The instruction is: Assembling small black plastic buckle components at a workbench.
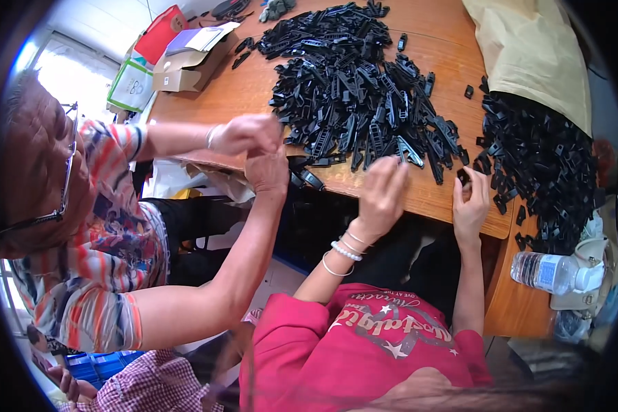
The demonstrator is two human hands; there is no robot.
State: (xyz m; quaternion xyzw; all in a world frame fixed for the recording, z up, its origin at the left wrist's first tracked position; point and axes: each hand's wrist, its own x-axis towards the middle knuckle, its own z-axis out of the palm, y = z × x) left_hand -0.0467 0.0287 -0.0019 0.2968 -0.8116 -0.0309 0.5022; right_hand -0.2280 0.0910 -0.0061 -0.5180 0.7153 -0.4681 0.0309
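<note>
My left hand (383, 192), with bracelets at its wrist, is at the near edge of a large pile of long black plastic parts (336, 103). Its fingers are bent and blurred, close to a shiny long black part (410, 151); whether they grip it cannot be made out. To the right, my right hand (472, 202) is above the table's front edge, thumb and fingers closed on a small black plastic piece (463, 176). Just beyond that hand lies the right end of the pile.
Small black pieces (539, 158) spill from a beige sack (535, 48) on the right. A clear plastic bottle (546, 271) lies near them. At my left a co-worker's hands (257, 147) meet over the table edge (336, 180). A cardboard box (192, 65) stands far left.
</note>
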